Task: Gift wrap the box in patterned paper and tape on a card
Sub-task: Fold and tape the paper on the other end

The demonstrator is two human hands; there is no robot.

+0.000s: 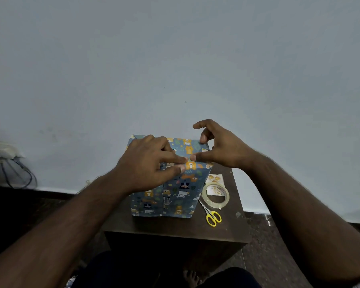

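Note:
The box, wrapped in blue paper with bears and leaves, stands upright on a small dark wooden table. My left hand rests on the box's top, its fingers pressing the paper at the front edge and its thumb against the front face. My right hand comes in from the right. Its thumb presses the top right beside my left fingertips, and its other fingers arch over the far right corner. A white card with gold lettering lies under the clear tape roll, right of the box.
Yellow-handled scissors lie at the table's right front, next to the tape. A small white sheet with gold shapes lies behind the tape roll. A wall socket with hanging cables is at far left. The wall stands close behind the table.

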